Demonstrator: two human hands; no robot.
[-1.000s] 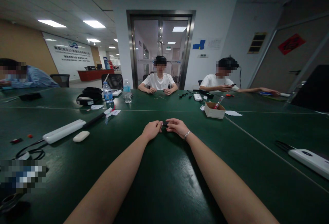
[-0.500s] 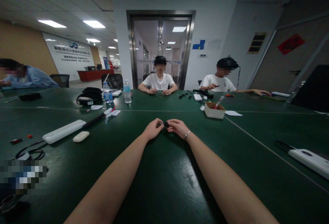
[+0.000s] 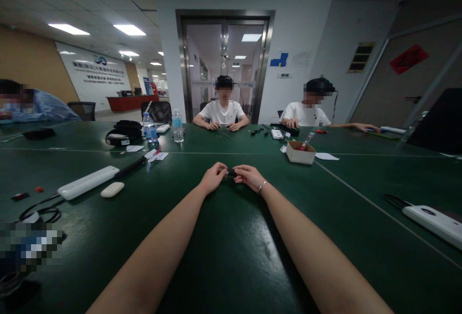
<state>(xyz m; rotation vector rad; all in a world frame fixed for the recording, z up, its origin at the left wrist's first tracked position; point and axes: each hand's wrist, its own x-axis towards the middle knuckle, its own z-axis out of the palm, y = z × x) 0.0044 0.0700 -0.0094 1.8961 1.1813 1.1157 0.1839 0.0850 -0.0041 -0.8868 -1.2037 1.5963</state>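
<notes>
Both my arms reach forward over the dark green table (image 3: 231, 237). Between my fingertips is a small black piece (image 3: 231, 172), too small and dark for me to tell its kind. My left hand (image 3: 214, 177) pinches its left end, where a lighter bit shows by the fingertips. My right hand (image 3: 250, 177), with a silver bracelet (image 3: 262, 186) at the wrist, pinches the right end. The hands are close together, just above the tabletop, and the fingers partly cover the piece.
To the left lie a white oval case (image 3: 112, 189) and a long white device (image 3: 88, 182). Two water bottles (image 3: 177, 126) stand farther back. At the right are a small open box (image 3: 301, 154) and a white power strip (image 3: 433, 220). Co-workers (image 3: 224, 112) sit across the table.
My hands stay at nearly the same place, still pinching the black piece. The view has shifted slightly. The hand of the co-worker at the right has lowered onto a black object.
</notes>
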